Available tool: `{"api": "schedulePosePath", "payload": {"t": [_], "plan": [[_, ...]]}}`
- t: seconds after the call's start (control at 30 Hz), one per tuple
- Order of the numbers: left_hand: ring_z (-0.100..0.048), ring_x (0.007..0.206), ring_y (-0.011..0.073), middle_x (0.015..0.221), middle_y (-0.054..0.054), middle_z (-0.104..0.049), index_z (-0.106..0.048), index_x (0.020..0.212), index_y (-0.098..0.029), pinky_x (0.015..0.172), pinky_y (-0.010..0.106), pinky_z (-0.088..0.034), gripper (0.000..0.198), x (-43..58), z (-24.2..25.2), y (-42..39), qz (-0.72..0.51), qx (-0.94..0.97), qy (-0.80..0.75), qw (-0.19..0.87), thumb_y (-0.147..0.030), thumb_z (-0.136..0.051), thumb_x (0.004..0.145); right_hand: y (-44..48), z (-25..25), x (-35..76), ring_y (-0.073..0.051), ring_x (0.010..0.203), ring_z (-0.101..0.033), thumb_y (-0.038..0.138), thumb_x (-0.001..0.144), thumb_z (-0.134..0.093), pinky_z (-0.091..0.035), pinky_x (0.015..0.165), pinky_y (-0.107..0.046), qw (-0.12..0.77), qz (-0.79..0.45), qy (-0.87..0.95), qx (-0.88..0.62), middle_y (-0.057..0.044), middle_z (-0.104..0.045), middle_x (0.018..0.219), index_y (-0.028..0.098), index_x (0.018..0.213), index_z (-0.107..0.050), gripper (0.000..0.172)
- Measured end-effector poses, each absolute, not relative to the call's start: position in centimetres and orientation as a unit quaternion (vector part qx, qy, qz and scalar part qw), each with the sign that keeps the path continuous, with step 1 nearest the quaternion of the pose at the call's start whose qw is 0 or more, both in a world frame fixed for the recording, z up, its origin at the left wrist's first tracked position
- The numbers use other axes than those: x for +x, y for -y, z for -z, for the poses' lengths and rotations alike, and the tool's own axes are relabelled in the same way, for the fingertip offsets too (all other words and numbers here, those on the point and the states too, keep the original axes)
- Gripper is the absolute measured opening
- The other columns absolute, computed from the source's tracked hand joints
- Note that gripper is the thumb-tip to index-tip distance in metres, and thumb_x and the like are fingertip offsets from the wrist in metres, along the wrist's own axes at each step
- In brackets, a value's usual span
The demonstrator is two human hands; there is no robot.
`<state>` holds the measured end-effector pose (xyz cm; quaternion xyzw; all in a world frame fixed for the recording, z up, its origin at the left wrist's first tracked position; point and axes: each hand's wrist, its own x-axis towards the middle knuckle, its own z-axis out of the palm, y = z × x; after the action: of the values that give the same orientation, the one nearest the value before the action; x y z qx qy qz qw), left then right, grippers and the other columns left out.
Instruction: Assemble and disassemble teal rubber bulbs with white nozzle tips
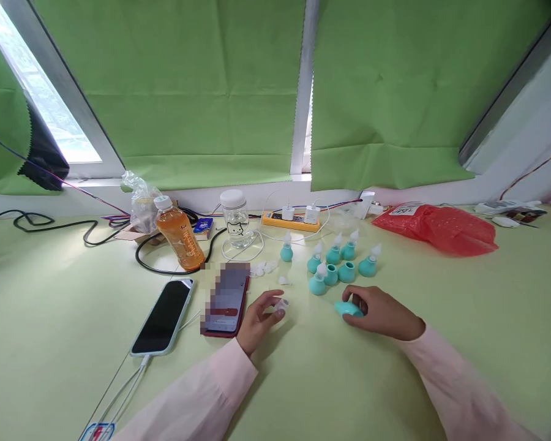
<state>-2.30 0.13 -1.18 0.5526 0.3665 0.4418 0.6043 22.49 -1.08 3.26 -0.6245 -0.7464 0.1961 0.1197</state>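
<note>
My left hand [259, 318] rests on the pale green table [50, 318] and pinches a small clear plastic tip [281, 304] between thumb and fingers. My right hand [380, 311] lies a little to the right, its fingers curled round a teal rubber bulb [348, 309] lying on its side. Just beyond both hands stands a group of several teal bulbs [334, 264], most with clear tips fitted, two without. A few loose clear tips [262, 268] lie near the group's left.
Two phones lie to the left: a dark one [164, 316] on a white cable and a red-cased one [226, 299]. Behind stand an orange drink bottle [180, 236], a glass jar [234, 218], a yellow power strip [292, 221] and a red plastic bag [441, 228].
</note>
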Motion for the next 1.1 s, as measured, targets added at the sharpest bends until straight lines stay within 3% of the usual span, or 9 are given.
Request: {"api": "schedulePosePath", "payload": {"t": [0.1, 0.2, 0.3, 0.4, 0.57, 0.7, 0.8, 0.97, 1.1], "plan": [[-0.051, 0.083, 0.0157, 0.09, 0.008, -0.061, -0.045, 0.112, -0.017, 0.069, 0.026, -0.039, 0.042, -2.2, 0.8, 0.1, -0.419, 0.581, -0.367, 0.594, -0.036, -0.052, 0.075, 1.8, -3.7, 21.2, -0.011, 0.056, -0.048, 0.022, 0.058, -0.057, -0.04, 0.052, -0.023, 0.194, -0.369, 0.764, -0.492, -0.001, -0.055, 0.078, 0.019, 0.091, -0.051, 0.033], [-0.054, 0.078, 0.0163, 0.087, 0.01, -0.063, -0.051, 0.098, -0.013, 0.07, 0.028, -0.039, 0.036, -2.1, 0.8, 0.0, -0.424, 0.572, -0.38, 0.591, -0.039, -0.053, 0.073, 1.9, -2.5, 19.1, -0.012, 0.067, -0.049, 0.012, 0.055, -0.055, -0.042, 0.058, -0.022, 0.276, -0.461, 0.738, -0.408, -0.002, -0.05, 0.088, 0.02, 0.089, -0.049, 0.035], [-0.057, 0.077, 0.0178, 0.083, 0.01, -0.064, -0.051, 0.086, -0.013, 0.069, 0.03, -0.042, 0.032, -2.1, 1.1, -0.2, -0.46, 0.526, -0.383, 0.604, -0.038, -0.06, 0.067, 1.6, -0.2, 17.3, -0.011, 0.068, -0.047, 0.006, 0.052, -0.05, -0.039, 0.054, -0.019, 0.354, -0.497, 0.681, -0.405, -0.001, -0.047, 0.085, 0.02, 0.085, -0.043, 0.037], [-0.058, 0.083, 0.0218, 0.082, 0.011, -0.065, -0.049, 0.095, -0.013, 0.069, 0.032, -0.044, 0.041, -2.3, 1.2, -0.2, -0.468, 0.485, -0.384, 0.632, -0.035, -0.065, 0.063, 1.5, 1.7, 16.0, -0.011, 0.064, -0.044, 0.006, 0.052, -0.045, -0.035, 0.048, -0.018, 0.404, -0.523, 0.62, -0.423, 0.001, -0.046, 0.077, 0.021, 0.084, -0.035, 0.037], [-0.049, 0.101, 0.028, 0.079, 0.014, -0.065, -0.047, 0.108, -0.008, 0.075, 0.036, -0.044, 0.054, -2.4, 0.9, 0.1, -0.46, 0.468, -0.377, 0.654, -0.035, -0.064, 0.064, 1.9, 2.3, 14.1, -0.01, 0.059, -0.037, 0.007, 0.054, -0.044, -0.031, 0.05, -0.019, 0.428, -0.44, 0.66, -0.433, 0.003, -0.04, 0.071, 0.021, 0.082, -0.035, 0.033], [-0.06, 0.072, 0.0205, 0.066, 0.008, -0.066, -0.055, 0.092, -0.01, 0.068, 0.032, -0.046, 0.042, -2.4, 0.9, 0.0, -0.439, 0.485, -0.406, 0.638, -0.034, -0.067, 0.06, 2.1, 2.2, 13.4, -0.011, 0.06, -0.039, 0.012, 0.058, -0.05, -0.032, 0.053, -0.021, 0.438, -0.368, 0.692, -0.441, 0.003, -0.042, 0.071, 0.02, 0.081, -0.036, 0.028], [-0.055, 0.051, 0.0122, 0.058, 0.004, -0.062, -0.058, 0.077, -0.01, 0.055, 0.025, -0.045, 0.034, -2.4, 1.0, -0.1, -0.431, 0.501, -0.413, 0.626, -0.032, -0.071, 0.054, 2.1, 2.4, 13.5, -0.011, 0.056, -0.041, 0.016, 0.062, -0.051, -0.032, 0.052, -0.021, 0.441, -0.341, 0.693, -0.458, 0.003, -0.043, 0.066, 0.021, 0.078, -0.037, 0.022], [-0.048, 0.045, 0.0104, 0.056, 0.002, -0.058, -0.064, 0.072, -0.011, 0.044, 0.022, -0.04, 0.034, -2.7, 1.0, -0.3, -0.387, 0.578, -0.434, 0.573, -0.03, -0.074, 0.046, 2.0, 2.6, 13.8, -0.008, 0.048, -0.034, 0.012, 0.057, -0.051, -0.027, 0.045, -0.02, 0.439, -0.374, 0.688, -0.441, 0.006, -0.038, 0.055, 0.02, 0.072, -0.038, 0.021], [-0.046, 0.047, 0.0114, 0.056, 0.004, -0.057, -0.067, 0.075, -0.01, 0.044, 0.023, -0.037, 0.033, -3.2, 0.8, -0.5, -0.321, 0.667, -0.413, 0.53, -0.034, -0.07, 0.053, 1.8, 2.5, 13.9, -0.007, 0.045, -0.035, 0.01, 0.052, -0.05, -0.026, 0.042, -0.018, 0.4, -0.46, 0.665, -0.431, 0.007, -0.042, 0.054, 0.019, 0.07, -0.04, 0.022]]}}
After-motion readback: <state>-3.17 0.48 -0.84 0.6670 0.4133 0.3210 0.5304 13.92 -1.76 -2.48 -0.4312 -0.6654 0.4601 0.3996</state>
